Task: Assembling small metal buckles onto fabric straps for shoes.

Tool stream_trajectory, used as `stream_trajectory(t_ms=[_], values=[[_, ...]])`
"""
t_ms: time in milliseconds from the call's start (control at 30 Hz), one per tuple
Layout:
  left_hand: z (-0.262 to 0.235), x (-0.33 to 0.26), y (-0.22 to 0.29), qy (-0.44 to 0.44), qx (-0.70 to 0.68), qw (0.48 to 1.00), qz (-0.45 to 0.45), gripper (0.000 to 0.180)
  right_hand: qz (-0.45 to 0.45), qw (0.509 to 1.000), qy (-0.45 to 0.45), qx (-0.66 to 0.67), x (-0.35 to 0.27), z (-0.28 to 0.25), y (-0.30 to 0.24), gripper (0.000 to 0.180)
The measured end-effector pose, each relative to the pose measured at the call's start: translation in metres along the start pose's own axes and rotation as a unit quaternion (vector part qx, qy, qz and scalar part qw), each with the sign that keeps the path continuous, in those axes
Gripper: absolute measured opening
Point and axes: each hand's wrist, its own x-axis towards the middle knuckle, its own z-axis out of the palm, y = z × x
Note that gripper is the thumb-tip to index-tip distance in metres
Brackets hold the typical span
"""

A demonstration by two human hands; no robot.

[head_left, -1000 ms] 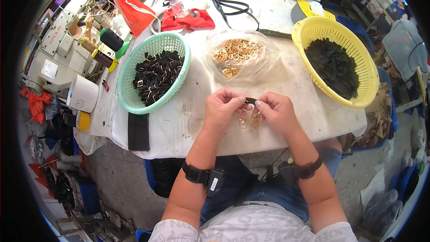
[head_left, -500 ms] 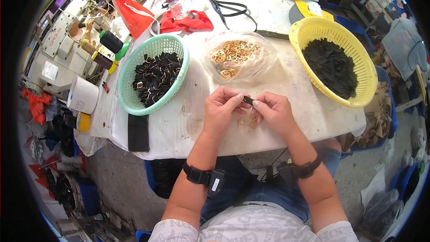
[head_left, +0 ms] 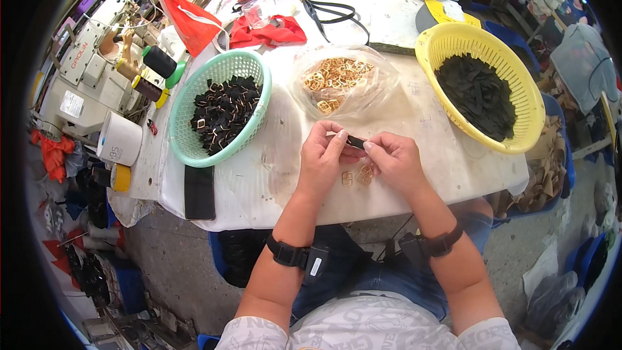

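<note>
- Left hand (head_left: 322, 161) and right hand (head_left: 396, 159) together pinching a small black strap piece (head_left: 355, 142) above the white table (head_left: 427, 123).
- Gold buckles (head_left: 357, 175) lying just beneath.
- Green basket (head_left: 219, 107) left, yellow basket (head_left: 481, 84) right.

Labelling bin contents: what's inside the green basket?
The green basket holds a pile of small black strap pieces, several with gold-coloured metal buckles threaded on. They cover the bottom, so what lies under the top layer cannot be seen.
</note>
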Motion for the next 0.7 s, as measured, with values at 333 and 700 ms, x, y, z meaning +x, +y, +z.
stream_trajectory(t_ms=[333, 700], values=[[-0.002, 0.003, -0.01, -0.02, -0.021, 0.999, 0.019, 0.009, -0.086, 0.988, 0.019, -0.127, -0.001, 0.005, 0.005, 0.009], [0.0, 0.004, -0.014, -0.047, 0.027, 0.998, 0.035, 0.01, -0.366, 0.83, 0.093, -0.412, 0.005, 0.013, 0.003, 0.027]])
